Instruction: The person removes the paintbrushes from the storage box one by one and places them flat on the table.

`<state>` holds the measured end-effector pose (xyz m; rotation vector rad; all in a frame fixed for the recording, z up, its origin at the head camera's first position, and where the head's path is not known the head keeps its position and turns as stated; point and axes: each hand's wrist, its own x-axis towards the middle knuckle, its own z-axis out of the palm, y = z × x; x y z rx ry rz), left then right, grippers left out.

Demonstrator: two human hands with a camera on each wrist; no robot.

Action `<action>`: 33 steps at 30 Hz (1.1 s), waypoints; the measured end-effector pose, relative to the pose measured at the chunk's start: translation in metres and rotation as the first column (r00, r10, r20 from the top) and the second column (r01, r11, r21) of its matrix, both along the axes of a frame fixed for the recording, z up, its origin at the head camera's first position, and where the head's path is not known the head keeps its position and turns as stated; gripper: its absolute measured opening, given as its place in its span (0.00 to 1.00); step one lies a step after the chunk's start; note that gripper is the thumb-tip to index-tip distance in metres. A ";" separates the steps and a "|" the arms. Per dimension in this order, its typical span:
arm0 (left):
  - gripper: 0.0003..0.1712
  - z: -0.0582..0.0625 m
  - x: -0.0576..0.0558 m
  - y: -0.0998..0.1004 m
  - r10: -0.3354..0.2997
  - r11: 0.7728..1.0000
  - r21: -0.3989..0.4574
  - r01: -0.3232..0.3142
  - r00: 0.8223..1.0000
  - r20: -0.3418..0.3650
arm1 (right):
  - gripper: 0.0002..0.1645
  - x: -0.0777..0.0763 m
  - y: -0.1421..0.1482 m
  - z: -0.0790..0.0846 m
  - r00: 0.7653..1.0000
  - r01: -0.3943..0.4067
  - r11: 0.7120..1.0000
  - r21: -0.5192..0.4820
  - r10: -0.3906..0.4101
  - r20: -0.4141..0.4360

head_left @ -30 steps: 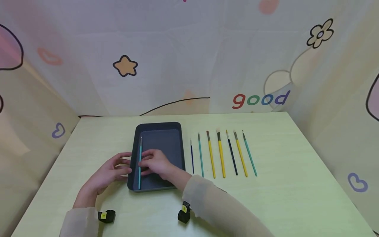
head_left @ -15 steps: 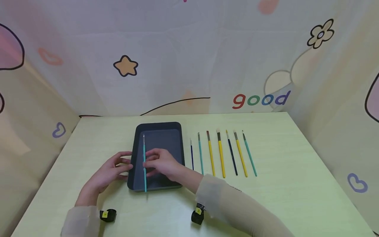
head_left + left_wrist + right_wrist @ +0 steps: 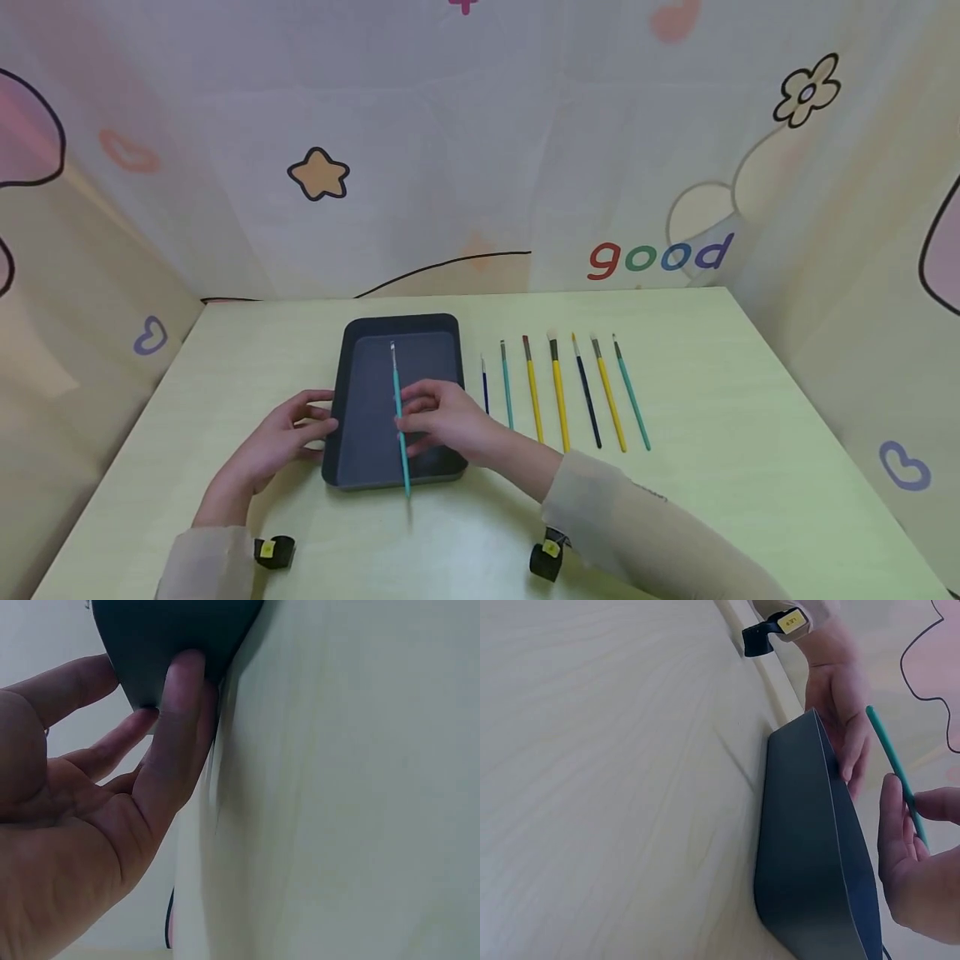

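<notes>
My right hand pinches a teal paintbrush by the middle of its handle, above the dark grey tray. The bristle end points to the back; the handle's tip reaches past the tray's front rim. In the right wrist view the teal handle is between thumb and fingers, raised above the tray wall. At the tray's left side my left hand has its fingertips against the outer wall. The left wrist view shows those fingers touching the dark wall from outside.
Right of the tray several paintbrushes lie in a row, including a dark blue one, a thick yellow one and a teal one. My right forearm crosses in front of the row's left handles. A printed cloth stands behind the table.
The teal paintbrush, held by my right hand, has risen from the tray's left side and moved right over its middle. My left hand has stayed at the tray's left wall.
</notes>
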<state>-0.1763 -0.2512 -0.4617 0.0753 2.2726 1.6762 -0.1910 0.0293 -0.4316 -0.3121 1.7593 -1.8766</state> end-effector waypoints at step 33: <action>0.29 0.000 0.006 -0.008 0.081 0.996 -0.042 -0.085 0.993 -0.088 | 0.25 -0.024 0.076 -0.005 0.986 0.169 0.968 0.187 -0.165 -0.041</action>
